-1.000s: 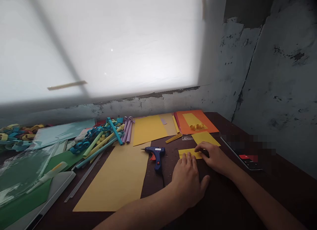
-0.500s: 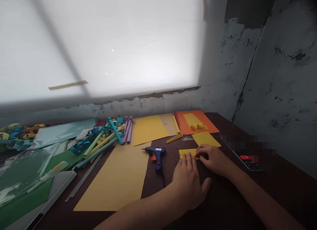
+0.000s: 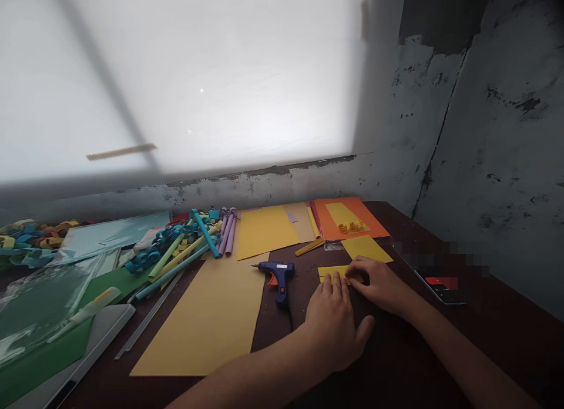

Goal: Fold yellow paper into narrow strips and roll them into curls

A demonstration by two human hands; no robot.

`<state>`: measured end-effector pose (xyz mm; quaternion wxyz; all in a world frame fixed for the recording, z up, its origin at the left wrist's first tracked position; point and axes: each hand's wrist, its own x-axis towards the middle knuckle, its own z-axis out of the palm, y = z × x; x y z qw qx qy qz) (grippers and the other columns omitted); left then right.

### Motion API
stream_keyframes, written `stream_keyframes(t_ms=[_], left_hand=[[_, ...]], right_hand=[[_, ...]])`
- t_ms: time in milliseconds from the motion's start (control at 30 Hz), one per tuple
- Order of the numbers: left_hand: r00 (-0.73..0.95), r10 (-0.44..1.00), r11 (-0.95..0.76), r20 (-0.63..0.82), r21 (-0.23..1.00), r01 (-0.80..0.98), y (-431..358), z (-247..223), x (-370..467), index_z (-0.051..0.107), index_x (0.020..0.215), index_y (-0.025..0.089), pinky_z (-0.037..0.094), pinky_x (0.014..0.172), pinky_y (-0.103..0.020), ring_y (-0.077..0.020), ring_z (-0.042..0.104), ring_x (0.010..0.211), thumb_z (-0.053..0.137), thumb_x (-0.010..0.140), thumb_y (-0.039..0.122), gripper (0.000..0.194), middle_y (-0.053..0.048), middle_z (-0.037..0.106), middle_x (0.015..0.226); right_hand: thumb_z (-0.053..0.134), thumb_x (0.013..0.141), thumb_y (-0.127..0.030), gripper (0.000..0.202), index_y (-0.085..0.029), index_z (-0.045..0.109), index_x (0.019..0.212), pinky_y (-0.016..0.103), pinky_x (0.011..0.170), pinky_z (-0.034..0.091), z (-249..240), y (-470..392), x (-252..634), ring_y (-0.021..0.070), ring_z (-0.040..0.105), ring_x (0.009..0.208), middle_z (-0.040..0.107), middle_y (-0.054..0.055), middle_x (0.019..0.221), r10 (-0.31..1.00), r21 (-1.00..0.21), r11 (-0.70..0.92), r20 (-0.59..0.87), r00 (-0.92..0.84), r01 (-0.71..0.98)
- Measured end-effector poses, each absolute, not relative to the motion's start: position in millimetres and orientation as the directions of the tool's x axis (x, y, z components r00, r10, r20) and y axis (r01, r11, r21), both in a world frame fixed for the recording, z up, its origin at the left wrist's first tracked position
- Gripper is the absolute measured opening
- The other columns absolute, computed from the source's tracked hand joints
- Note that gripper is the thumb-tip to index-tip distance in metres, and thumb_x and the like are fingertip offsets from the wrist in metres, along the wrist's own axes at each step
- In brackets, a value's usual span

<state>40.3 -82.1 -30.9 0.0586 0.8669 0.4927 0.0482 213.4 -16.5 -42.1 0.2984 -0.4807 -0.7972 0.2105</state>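
Note:
A small piece of yellow paper point(image 3: 326, 272) lies on the dark table in front of me. My left hand point(image 3: 337, 318) rests palm down, its outstretched fingertips pressing on the paper's near edge. At the right end of the paper, my right hand point(image 3: 376, 282) is bent, with thumb and fingers pinched on the edge; the fingers partly hide that corner. Just beyond my right hand is another yellow sheet point(image 3: 366, 247), flat on the table. To the left of my hands a blue glue gun point(image 3: 279, 277) with an orange trigger lies on its side.
Large tan paper point(image 3: 207, 315) covers the table left of the glue gun. Rolled paper tubes point(image 3: 227, 233), a plastic sleeve point(image 3: 39, 303) and paper chains point(image 3: 30, 238) crowd the left. Orange paper point(image 3: 374, 218) lies at the back right; a phone point(image 3: 443, 288) sits at the right.
My right fingertips have shifted very slightly left along the paper's edge. My left hand stays pressed on it, almost unmoved.

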Motion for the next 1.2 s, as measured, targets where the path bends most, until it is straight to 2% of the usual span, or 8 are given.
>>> stream_keyframes(t_ms=[167,367,533,633,767,1033,1200], left_hand=[[0.505,0.863,-0.502,0.021,0.149,0.852,-81,-29,40,0.033,0.157,-0.003,0.03,0.122,-0.052,-0.0411,0.029,0.151,0.023,0.102,0.06,0.084,-0.025,0.031,0.163],[0.509,0.861,-0.503,0.005,0.158,0.849,-81,-25,39,0.033,0.157,-0.003,0.032,0.121,-0.053,-0.042,0.03,0.151,0.025,0.102,0.059,0.083,-0.026,0.031,0.162],[0.511,0.859,-0.507,0.018,0.153,0.848,-81,-24,38,0.036,0.156,-0.001,0.034,0.12,-0.053,-0.041,0.033,0.15,0.026,0.102,0.059,0.081,-0.025,0.033,0.162],[0.512,0.858,-0.511,0.034,0.146,0.847,-80,-25,38,0.039,0.155,-0.001,0.035,0.119,-0.053,-0.0415,0.035,0.148,0.027,0.102,0.059,0.081,-0.025,0.035,0.161],[0.522,0.853,-0.519,0.015,0.128,0.845,-78,-24,37,0.038,0.156,-0.001,0.034,0.12,-0.052,-0.0409,0.035,0.149,0.026,0.102,0.059,0.081,-0.025,0.035,0.161],[0.501,0.865,-0.498,-0.027,0.071,0.864,-80,-22,38,0.038,0.154,-0.005,0.03,0.123,-0.05,-0.0397,0.032,0.15,0.025,0.103,0.055,0.08,-0.029,0.035,0.16],[0.422,0.905,-0.424,-0.044,-0.036,0.905,-82,-16,38,0.047,0.147,-0.008,0.038,0.117,-0.051,-0.0423,0.038,0.147,0.028,0.104,0.051,0.076,-0.033,0.041,0.154]], right_hand=[[0.054,0.087,-0.019,0.018,-0.022,0.072,0.091,0.037,0.088,0.053,-46,-14,218,0.0231,0.069,0.094,0.075,0.006,0.097,0.898,-0.667,0.436,0.278,-0.341,0.604],[0.047,0.074,-0.002,0.041,-0.022,0.073,0.098,0.036,0.094,0.052,-49,-12,222,0.0223,0.067,0.103,0.072,0.006,0.105,0.89,-0.661,0.445,0.255,-0.377,0.604],[0.044,0.064,0.002,0.047,-0.021,0.074,0.092,0.034,0.087,0.052,-48,-11,225,0.0216,0.067,0.096,0.071,0.006,0.101,0.891,-0.62,0.454,0.305,-0.336,0.64],[0.046,0.073,-0.001,0.038,-0.021,0.074,0.088,0.035,0.086,0.052,-46,-11,225,0.0217,0.067,0.095,0.072,0.007,0.099,0.872,-0.599,0.488,0.37,-0.321,0.635],[0.051,0.086,-0.013,0.025,-0.021,0.075,0.086,0.035,0.084,0.052,-45,-13,220,0.0216,0.067,0.091,0.072,0.006,0.094,0.85,-0.594,0.526,0.349,-0.394,0.609],[0.055,0.083,-0.011,0.023,-0.02,0.075,0.08,0.035,0.082,0.052,-51,-10,216,0.0217,0.068,0.088,0.072,0.006,0.09,0.865,-0.561,0.502,0.326,-0.382,0.658],[0.055,0.083,-0.01,0.023,-0.02,0.076,0.081,0.035,0.084,0.052,-52,-8,217,0.022,0.069,0.09,0.073,0.006,0.093,0.872,-0.571,0.49,0.321,-0.37,0.659]])
